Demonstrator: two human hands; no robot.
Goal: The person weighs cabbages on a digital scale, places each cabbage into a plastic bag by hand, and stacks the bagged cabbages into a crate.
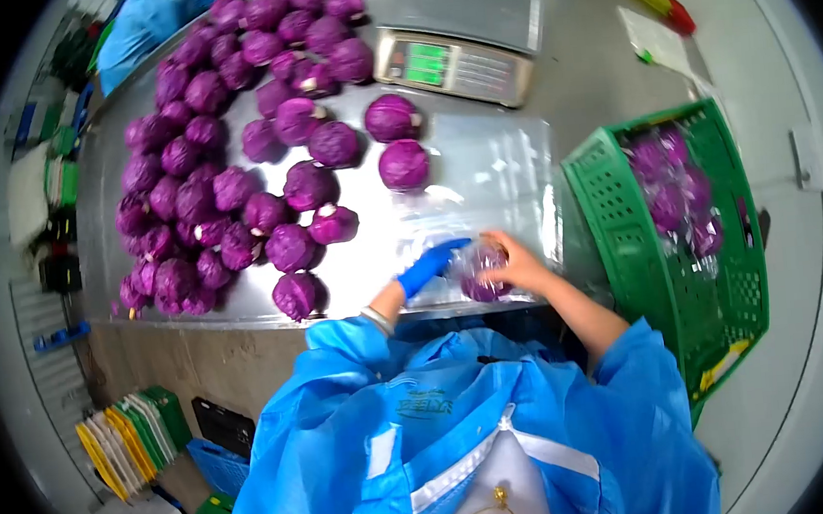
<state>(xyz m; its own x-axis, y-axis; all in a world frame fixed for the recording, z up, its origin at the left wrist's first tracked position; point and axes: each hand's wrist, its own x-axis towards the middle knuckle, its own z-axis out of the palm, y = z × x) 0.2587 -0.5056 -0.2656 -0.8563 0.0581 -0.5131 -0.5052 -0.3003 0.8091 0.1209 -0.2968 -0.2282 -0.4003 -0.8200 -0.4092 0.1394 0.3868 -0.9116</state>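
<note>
A red cabbage in a clear plastic bag (484,285) sits at the near edge of the metal table, between my two hands. My left hand (432,267), in a blue glove, holds the bag from the left side, and its fingertips are partly lost in the shiny plastic. On the other side my bare right hand (521,268) curls its thumb and fingers around the bagged cabbage. Two unwrapped cabbages, one purple head (403,165) and another head (391,117), lie just beyond. Flat clear plastic bags (490,154) are spread on the table past my hands.
A large heap of red cabbages (194,197) covers the table's left part. A weighing scale (454,65) with a lit green display stands at the back. At right, a green crate (621,211) holds bagged cabbages (672,193). A person in blue (138,37) is at the far left.
</note>
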